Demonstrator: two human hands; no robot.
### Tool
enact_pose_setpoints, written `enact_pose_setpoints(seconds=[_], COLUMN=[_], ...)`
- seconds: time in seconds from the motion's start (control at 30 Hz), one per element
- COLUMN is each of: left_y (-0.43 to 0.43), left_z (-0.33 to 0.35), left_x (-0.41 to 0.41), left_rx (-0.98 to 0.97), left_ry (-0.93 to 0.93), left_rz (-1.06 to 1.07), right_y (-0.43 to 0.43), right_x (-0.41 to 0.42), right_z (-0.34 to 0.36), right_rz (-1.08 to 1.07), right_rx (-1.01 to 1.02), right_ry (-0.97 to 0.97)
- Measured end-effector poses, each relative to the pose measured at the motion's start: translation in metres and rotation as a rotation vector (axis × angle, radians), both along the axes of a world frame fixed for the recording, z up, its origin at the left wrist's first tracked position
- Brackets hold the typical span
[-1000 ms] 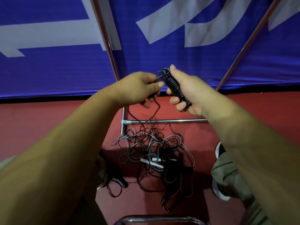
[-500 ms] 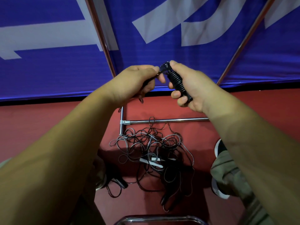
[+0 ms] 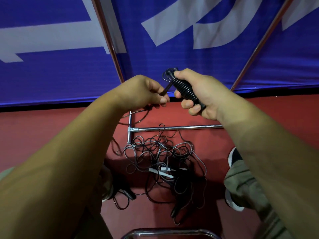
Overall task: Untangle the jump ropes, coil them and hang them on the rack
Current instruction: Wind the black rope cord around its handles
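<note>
**Gently does it at the handle**

The right hand (image 3: 203, 94) wraps the ribbed handle (image 3: 184, 88); the left hand (image 3: 141, 93) pinches its cord (image 3: 166, 87) just beside. I'd slide that pinch along slowly, since the tangle (image 3: 155, 152) lies on the floor (image 3: 51, 135) below, by the rack bar (image 3: 189, 127).

Counted two hands, the left hand (image 3: 143, 92) and the right hand (image 3: 198, 94). Found one black ribbed handle (image 3: 185, 89) held up, with one thin cord (image 3: 167, 87) running from it. Made out one tangle of ropes (image 3: 160, 157) on the floor; could not separate the ropes in it well enough to number them. Picked out at least two white handles (image 3: 162, 173) in the heap, perhaps a third. Tallied two slanted rack poles (image 3: 110, 44), one low crossbar (image 3: 181, 128), one curved chrome bar (image 3: 169, 232), one blue banner (image 3: 51, 75) and two shoes (image 3: 233, 156).
</note>
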State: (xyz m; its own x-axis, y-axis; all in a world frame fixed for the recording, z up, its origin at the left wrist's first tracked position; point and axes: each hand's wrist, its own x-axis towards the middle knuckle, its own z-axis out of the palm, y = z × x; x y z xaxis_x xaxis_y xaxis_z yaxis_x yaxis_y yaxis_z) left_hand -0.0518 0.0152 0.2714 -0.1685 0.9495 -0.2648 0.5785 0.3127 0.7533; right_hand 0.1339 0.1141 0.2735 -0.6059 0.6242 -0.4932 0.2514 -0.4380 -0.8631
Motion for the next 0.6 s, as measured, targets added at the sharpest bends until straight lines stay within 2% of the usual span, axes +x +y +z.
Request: enact_pose_setpoints(seconds=[0.2,0.3,0.47,0.6], left_y=[-0.001,-0.001,-0.004,0.001], left_z=[-0.003,-0.004,-0.001,0.005], left_x=[0.002,0.003,-0.003,0.002], left_rx=[-0.032,0.018,0.046,0.089], left_ry=[0.047,0.084,0.111,0.008], left_rz=[-0.018,-0.022,-0.179,-0.102], right_y=[-0.007,-0.010,-0.023,-0.032], right_x=[0.003,0.007,0.008,0.008], right_z=[0.005,0.008,0.006,0.000], right_rz=[0.227,0.339,0.529,0.695], right_rx=[-0.067,-0.123,-0.234,-0.325], right_ry=[-0.028,-0.058,-0.067,-0.079])
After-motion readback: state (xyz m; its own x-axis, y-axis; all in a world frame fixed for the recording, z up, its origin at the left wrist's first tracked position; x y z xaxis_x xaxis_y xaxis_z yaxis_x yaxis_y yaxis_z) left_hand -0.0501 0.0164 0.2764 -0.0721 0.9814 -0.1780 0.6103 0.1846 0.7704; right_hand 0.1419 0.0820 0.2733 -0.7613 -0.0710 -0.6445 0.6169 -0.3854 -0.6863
